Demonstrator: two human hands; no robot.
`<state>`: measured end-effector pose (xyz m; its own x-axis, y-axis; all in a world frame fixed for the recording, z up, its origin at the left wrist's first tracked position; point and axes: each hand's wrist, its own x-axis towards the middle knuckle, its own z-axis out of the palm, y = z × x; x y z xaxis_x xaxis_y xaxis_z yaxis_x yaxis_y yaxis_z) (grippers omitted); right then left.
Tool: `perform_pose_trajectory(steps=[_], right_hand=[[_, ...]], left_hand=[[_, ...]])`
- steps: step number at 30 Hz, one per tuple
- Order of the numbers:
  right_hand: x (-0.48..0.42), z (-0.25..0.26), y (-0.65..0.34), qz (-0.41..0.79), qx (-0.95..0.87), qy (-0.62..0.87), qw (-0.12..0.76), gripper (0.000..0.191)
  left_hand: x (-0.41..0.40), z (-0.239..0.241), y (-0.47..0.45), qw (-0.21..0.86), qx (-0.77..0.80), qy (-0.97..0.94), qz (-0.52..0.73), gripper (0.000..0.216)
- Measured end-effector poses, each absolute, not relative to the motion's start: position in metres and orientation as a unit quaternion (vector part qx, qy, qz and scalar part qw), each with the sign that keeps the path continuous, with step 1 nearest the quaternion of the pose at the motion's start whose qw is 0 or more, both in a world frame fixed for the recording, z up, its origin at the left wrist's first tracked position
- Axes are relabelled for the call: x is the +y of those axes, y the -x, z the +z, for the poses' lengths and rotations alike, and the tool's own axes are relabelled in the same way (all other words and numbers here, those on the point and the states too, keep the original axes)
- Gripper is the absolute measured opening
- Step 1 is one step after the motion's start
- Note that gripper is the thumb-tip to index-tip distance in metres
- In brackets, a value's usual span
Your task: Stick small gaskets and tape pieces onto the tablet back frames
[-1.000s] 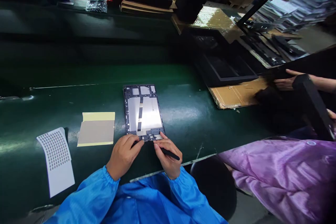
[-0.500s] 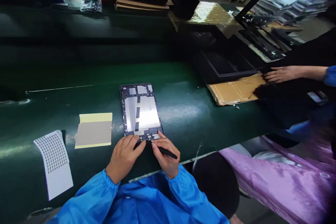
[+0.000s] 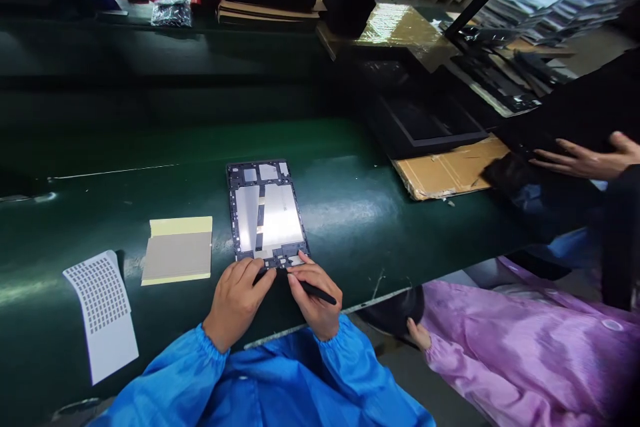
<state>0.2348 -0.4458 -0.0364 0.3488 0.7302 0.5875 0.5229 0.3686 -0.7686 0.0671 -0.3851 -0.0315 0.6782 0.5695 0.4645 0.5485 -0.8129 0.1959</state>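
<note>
A tablet frame (image 3: 265,213) with silver inner plates lies flat on the green belt (image 3: 350,207) in front of me. My left hand (image 3: 235,300) rests at its near edge, fingers curled and pinched against the frame's bottom rim. My right hand (image 3: 316,297) is closed on a thin black stylus-like tool (image 3: 315,291), its fingertips pressed on the frame's lower right corner. Both arms wear blue sleeves.
A yellow-edged paper pad (image 3: 179,250) and a white sheet of small stickers (image 3: 103,310) lie to the left. Cardboard (image 3: 445,173) and black trays (image 3: 425,127) sit at the right, where another person's hand (image 3: 585,159) reaches. A person in purple (image 3: 525,353) sits at my right.
My hands stay at the frame's near edge. The other person's hand at the right has shifted, and the purple-clad person has lowered, a hand now showing below the belt edge.
</note>
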Motion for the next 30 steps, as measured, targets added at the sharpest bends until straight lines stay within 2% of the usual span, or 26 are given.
perform_pose_trajectory(steps=[20, 30], right_hand=[[-0.4498, -0.0445, -0.2314, 0.067, -0.608, 0.559, 0.559, 0.021], [-0.4475, -0.0412, -0.2336, 0.055, -0.612, 0.542, 0.573, 0.023]], left_hand=[[-0.3832, -0.0317, -0.0677, 0.024, 0.303, -0.911, 0.279, 0.019], [-0.3838, -0.0329, -0.0663, 0.027, 0.303, -0.91, 0.281, 0.017]])
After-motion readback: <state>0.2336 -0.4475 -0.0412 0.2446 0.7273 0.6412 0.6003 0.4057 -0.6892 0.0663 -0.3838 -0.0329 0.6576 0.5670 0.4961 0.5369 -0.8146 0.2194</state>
